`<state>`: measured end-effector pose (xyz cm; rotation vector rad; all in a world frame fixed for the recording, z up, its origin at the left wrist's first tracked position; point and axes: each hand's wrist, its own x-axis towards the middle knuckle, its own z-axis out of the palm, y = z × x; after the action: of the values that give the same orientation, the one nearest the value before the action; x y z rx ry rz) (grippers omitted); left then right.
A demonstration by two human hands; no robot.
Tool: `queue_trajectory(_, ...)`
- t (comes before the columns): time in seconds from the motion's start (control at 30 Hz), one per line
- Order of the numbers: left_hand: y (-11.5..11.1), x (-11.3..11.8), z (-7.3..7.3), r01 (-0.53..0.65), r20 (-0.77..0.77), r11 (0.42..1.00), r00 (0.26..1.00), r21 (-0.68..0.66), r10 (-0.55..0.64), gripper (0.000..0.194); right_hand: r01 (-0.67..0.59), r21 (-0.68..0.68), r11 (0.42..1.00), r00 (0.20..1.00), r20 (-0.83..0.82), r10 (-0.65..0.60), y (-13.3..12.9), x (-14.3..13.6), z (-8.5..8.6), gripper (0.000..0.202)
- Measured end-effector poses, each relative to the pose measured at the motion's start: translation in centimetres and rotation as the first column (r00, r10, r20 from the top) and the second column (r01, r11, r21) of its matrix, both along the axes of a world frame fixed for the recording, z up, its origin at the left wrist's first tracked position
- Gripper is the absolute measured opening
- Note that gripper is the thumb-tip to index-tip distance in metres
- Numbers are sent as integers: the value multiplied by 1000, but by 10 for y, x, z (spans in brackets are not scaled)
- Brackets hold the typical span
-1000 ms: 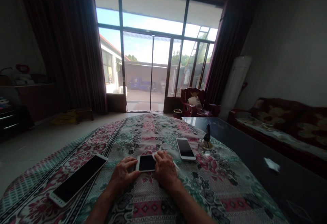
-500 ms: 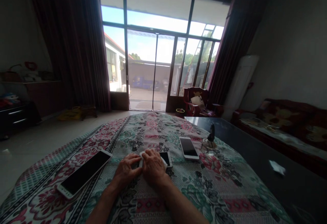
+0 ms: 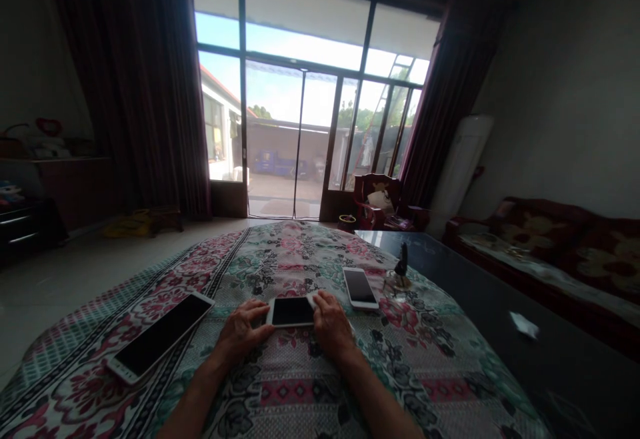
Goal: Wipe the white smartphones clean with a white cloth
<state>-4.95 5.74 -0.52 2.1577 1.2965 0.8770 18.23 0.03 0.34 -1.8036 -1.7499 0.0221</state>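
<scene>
A white smartphone (image 3: pixel 293 312) with a dark screen lies crosswise on the patterned cloth before me. My left hand (image 3: pixel 243 329) grips its left end, with the thumb at the near corner and the fingers at the far one. Over its right end rests my right hand (image 3: pixel 333 325), its fingers closed on a white wipe, mostly hidden beneath them. A second white phone (image 3: pixel 361 287) lies beyond my right hand. To the left, a larger white phone (image 3: pixel 163 339) lies at a slant, its screen dark too.
A small clear glass bottle with a black top (image 3: pixel 399 279) stands on the cloth at the right. On the dark table (image 3: pixel 475 312) beside it lies a crumpled white scrap (image 3: pixel 524 325). A wooden chair (image 3: pixel 377 202) and a sofa (image 3: pixel 545 239) stand beyond.
My right hand has slid right across the phone with the wipe, from its left part to its right end, uncovering the screen. My left hand stays at the left end.
</scene>
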Motion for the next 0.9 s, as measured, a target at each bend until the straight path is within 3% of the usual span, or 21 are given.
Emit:
queue_trajectory(0.2,-3,1,3,-14,-15,999,1000,29,14,40,8,-10,1000,996,86,-7,13,-11,-6,36)
queue_trajectory(0.37,-1,1,2,-2,-5,998,1000,56,3,38,-53,-31,998,987,153,57,16,-34,2,34)
queue_trajectory(0.6,5,-2,-4,5,-15,999,1000,53,-4,43,-101,-138,985,985,124,118,14,-61,10,38)
queue_trajectory(0.73,11,-5,-10,11,-17,998,1000,64,-10,46,-178,-117,977,976,105,191,-2,-58,12,37)
queue_trajectory(0.9,17,-8,-19,23,-37,998,999,63,-21,48,-228,-97,969,970,67,235,-26,-35,14,36)
